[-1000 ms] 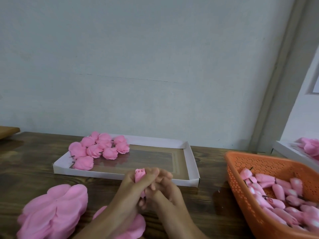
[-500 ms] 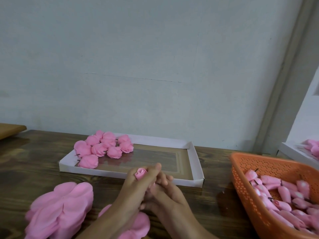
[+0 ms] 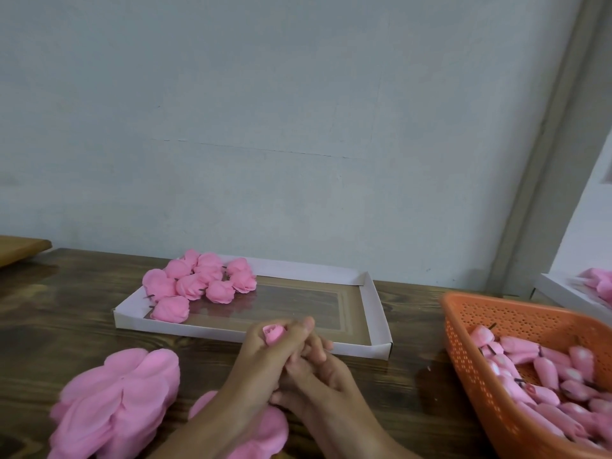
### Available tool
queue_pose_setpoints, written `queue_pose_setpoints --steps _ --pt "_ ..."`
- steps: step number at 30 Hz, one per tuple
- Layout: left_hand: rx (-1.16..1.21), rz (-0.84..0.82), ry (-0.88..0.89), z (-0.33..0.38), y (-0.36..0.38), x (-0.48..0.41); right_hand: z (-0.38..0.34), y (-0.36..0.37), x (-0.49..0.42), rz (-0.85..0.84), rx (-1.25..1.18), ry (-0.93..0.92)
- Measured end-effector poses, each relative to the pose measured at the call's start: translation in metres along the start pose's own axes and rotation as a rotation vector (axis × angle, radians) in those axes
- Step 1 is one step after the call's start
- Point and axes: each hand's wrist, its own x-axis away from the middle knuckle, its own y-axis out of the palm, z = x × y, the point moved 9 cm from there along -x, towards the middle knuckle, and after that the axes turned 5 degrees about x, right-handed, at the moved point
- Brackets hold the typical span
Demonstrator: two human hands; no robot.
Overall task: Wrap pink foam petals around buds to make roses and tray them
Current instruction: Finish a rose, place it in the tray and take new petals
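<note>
1. Nearest me, on the near-left side of the shallow white cardboard tray (image 3: 251, 336), a heap of loose pink foam petals (image 3: 122, 399) lies on the dark wooden table (image 3: 66, 309). A second pink petal piece (image 3: 268, 429) is partly hidden under my forearms.
2. Just in front of the tray's near wall, my left hand (image 3: 265, 356) is wrapped around a small pink foam bud (image 3: 273, 334), whose tip shows above the fingers.
3. My right hand (image 3: 318, 372) is pressed against the left with its fingers curled in. I cannot tell what they pinch.
4. I judge this to be the wrapping step: closing petals round the bud. Next I need a firm, even squeeze, then a short reach forward to the tray.
5. Right of the tray, an orange perforated plastic basket (image 3: 463, 332) holds the unwrapped pink buds (image 3: 530, 362).
6. In the tray's far-left corner sit the finished pink foam roses (image 3: 198, 283). The rest of its floor is free.
</note>
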Motion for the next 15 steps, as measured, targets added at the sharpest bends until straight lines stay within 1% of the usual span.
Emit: queue_pose_setpoints --steps 2,3,5,6,7,8,9,10,11,12,13,15 --pt "0.024 0.004 0.01 0.001 -0.002 -0.002 -0.002 -0.001 -0.001 0.009 0.054 0.01" --pt "0.05 0.015 0.01 0.002 -0.003 -0.004 -0.005 -0.002 -0.001 0.009 0.115 -0.013" --pt "0.089 0.082 0.046 0.006 -0.013 -0.008 -0.014 -0.007 0.001 0.03 0.341 -0.106" --pt "0.068 0.14 0.092 0.009 -0.021 -0.01 -0.021 -0.014 0.004 0.093 0.503 -0.164" --pt "0.02 0.209 0.146 0.015 -0.031 -0.011 -0.03 -0.023 0.009 0.178 0.713 -0.229" --pt "-0.031 0.272 0.195 0.021 -0.04 -0.011 -0.038 -0.023 0.012 0.222 0.955 -0.291" --pt "-0.069 0.323 0.229 0.025 -0.047 -0.01 -0.042 -0.016 0.015 0.196 1.201 -0.337" --pt "-0.09 0.359 0.245 0.028 -0.052 -0.009 -0.038 -0.008 0.015 0.122 1.381 -0.333" --pt "-0.102 0.378 0.248 0.028 -0.056 -0.008 -0.033 -0.004 0.014 0.046 1.464 -0.291" --pt "-0.111 0.387 0.242 0.027 -0.058 -0.008 -0.028 -0.001 0.012 -0.009 1.477 -0.225" --pt "-0.12 0.39 0.233 0.025 -0.059 -0.007 -0.024 -0.001 0.011 -0.037 1.455 -0.178" --pt "-0.13 0.39 0.217 0.022 -0.059 -0.007 -0.021 -0.001 0.009 -0.04 1.404 -0.135"
